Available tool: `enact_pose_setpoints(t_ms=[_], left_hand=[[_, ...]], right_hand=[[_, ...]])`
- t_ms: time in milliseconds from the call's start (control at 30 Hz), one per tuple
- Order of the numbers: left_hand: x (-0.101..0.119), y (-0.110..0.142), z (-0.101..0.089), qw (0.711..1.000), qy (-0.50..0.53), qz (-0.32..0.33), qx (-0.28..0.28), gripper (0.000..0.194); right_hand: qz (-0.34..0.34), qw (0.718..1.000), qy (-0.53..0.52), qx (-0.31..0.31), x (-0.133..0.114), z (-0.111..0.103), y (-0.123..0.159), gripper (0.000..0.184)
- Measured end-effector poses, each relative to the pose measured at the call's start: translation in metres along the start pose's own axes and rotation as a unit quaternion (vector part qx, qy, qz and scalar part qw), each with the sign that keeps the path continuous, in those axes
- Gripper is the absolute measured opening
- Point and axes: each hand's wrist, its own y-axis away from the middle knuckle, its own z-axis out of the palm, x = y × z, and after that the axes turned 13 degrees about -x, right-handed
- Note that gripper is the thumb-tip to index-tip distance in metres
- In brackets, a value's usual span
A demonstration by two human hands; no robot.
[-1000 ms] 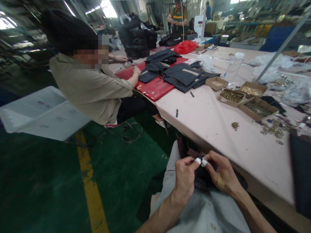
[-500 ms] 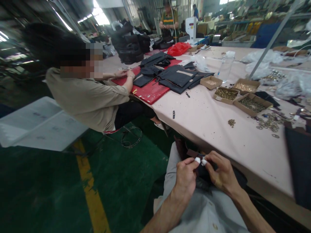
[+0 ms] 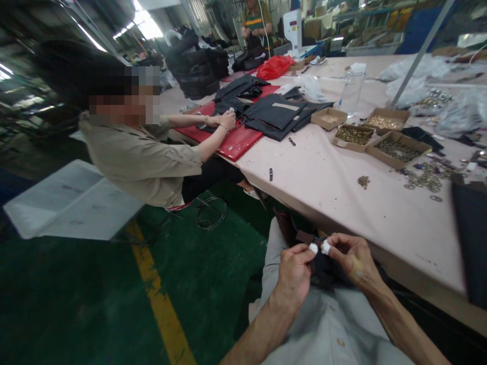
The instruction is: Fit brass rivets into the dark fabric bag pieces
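Note:
Over my lap, my left hand [image 3: 296, 271] is closed in a pinch on a dark brown strap [image 3: 304, 236], whose flat end sticks out past the fingers. My right hand [image 3: 352, 258] pinches close beside it, thumb against fingers; whatever lies between them is too small to make out. White wraps cover the thumb tips of both hands. Dark fabric [image 3: 323, 274] attached around the strap lies on my lap, partly hidden under my hands.
On the table [image 3: 315, 177] to my front stand cardboard boxes of small metal fittings [image 3: 353, 136], with a loose little pile [image 3: 363, 182] nearer. A co-worker [image 3: 140, 162] sits at left by a red board [image 3: 238, 147] bearing dark fabric pieces [image 3: 276, 114]. Dark fabric [image 3: 470, 243] lies at right.
My hands keep pinching close together over my lap, with the right one shifted slightly. The co-worker's hands have moved right over the red board. The whole view has shifted a little.

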Motion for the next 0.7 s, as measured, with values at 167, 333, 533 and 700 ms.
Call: enact_pose_setpoints(t_ms=[167, 333, 533, 700], left_hand=[[-0.003, -0.004, -0.005, 1.0, 0.021, -0.015, 0.009, 0.023], [0.021, 0.002, -0.028, 0.998, 0.054, -0.015, -0.032, 0.019], [0.053, 0.017, -0.053, 0.987, 0.098, 0.002, -0.128, 0.035], [0.059, 0.036, -0.081, 0.957, 0.138, 0.017, -0.253, 0.047]], right_hand=[[0.057, 0.998, -0.015, 0.029, 0.001, 0.0, 0.0, 0.031], [0.096, 0.964, 0.13, 0.212, 0.016, -0.033, 0.045, 0.042], [0.206, 0.907, 0.219, 0.294, 0.074, -0.08, 0.096, 0.06], [0.115, 0.961, -0.069, 0.243, 0.074, -0.073, 0.081, 0.06]])
